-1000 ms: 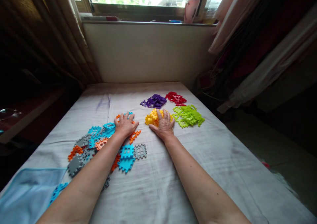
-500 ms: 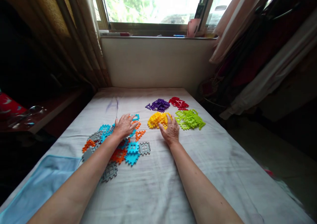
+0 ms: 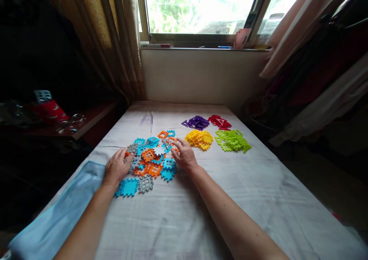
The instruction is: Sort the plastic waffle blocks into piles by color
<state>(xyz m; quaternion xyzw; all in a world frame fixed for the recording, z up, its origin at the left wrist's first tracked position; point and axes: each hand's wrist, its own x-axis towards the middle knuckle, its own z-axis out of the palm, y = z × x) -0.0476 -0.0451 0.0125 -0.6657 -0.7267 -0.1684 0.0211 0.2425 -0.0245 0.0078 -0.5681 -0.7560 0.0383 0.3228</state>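
Note:
A mixed heap of orange, blue and grey interlocking plastic building tiles (image 3: 155, 170) lies on the sheet, some with window cut-outs. My left hand (image 3: 117, 167) rests along the heap's left edge, fingers stretched out over the grey and orange tiles there. At the opposite side, my right hand (image 3: 185, 155) touches the heap's right edge with its fingers apart. Neither hand visibly grips a tile. Just beyond my right hand sits a yellow tile pile (image 3: 200, 139). Farther right is a lime green pile (image 3: 233, 141), with purple tiles (image 3: 196, 122) and red tiles (image 3: 220, 122) behind.
The tiles lie on a bed with a pale sheet (image 3: 178, 221). A light blue cloth (image 3: 69, 198) covers its left edge. Eyeglasses (image 3: 73, 122) and a red patterned container (image 3: 51, 111) stand on a side table at left. A pink cup (image 3: 240, 38) is on the windowsill.
My right hand has left the yellow pile and moved left to the mixed heap. My left hand has drawn back to the heap's left edge. The view has turned left.

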